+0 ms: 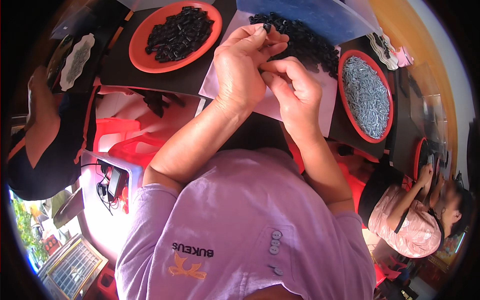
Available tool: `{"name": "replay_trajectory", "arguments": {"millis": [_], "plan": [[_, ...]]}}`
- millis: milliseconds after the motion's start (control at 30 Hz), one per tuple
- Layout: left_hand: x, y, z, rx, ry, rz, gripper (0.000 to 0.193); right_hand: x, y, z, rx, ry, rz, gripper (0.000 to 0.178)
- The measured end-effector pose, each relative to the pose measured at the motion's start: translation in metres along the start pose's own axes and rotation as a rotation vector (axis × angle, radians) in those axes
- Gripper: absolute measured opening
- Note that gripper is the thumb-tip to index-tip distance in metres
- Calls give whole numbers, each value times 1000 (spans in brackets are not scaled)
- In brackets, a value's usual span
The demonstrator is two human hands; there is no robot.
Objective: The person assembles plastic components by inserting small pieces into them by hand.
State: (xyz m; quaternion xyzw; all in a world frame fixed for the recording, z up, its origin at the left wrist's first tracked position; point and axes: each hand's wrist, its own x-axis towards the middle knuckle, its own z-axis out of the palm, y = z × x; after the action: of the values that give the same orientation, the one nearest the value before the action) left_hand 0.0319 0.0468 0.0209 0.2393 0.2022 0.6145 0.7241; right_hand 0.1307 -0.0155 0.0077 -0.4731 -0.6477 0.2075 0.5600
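Observation:
Between the thumb and forefinger of my left hand (240, 67) is a small black plastic piece (267, 27), held up in front of a heap of similar black pieces (312, 47) on a pale pink sheet (320, 107). My right hand (299, 95) is just beside it, its thumb and forefinger pinched together against the left hand's curled fingers. Whatever the right fingertips grip is too small and hidden to name. To the right of both hands, an orange-red oval tray (344, 92) is filled with small silver metal screws (367, 97).
An orange-red round bowl (136, 47) of black pieces (180, 34) stands on the dark table at the left. Behind the heap rises a bluish translucent bin (310, 15). A white tray (77, 61) lies far left. Other people sit at both sides; a plastic box (135, 175) holds cables.

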Motion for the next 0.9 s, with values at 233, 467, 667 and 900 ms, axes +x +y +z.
{"name": "replay_trajectory", "arguments": {"millis": [233,467,667,900], "plan": [[-11,2,-8,12,9,-146,18,-4,-1,5,197,-55,285,11],[-23,0,-21,132,-11,-53,13,11,-8,-18,53,87,72,8],[-32,0,-35,416,-137,-51,16,29,-8,-38,154,-81,309,10],[-31,-1,-38,493,-164,-61,17,34,-6,-40,185,-199,434,12]]}}
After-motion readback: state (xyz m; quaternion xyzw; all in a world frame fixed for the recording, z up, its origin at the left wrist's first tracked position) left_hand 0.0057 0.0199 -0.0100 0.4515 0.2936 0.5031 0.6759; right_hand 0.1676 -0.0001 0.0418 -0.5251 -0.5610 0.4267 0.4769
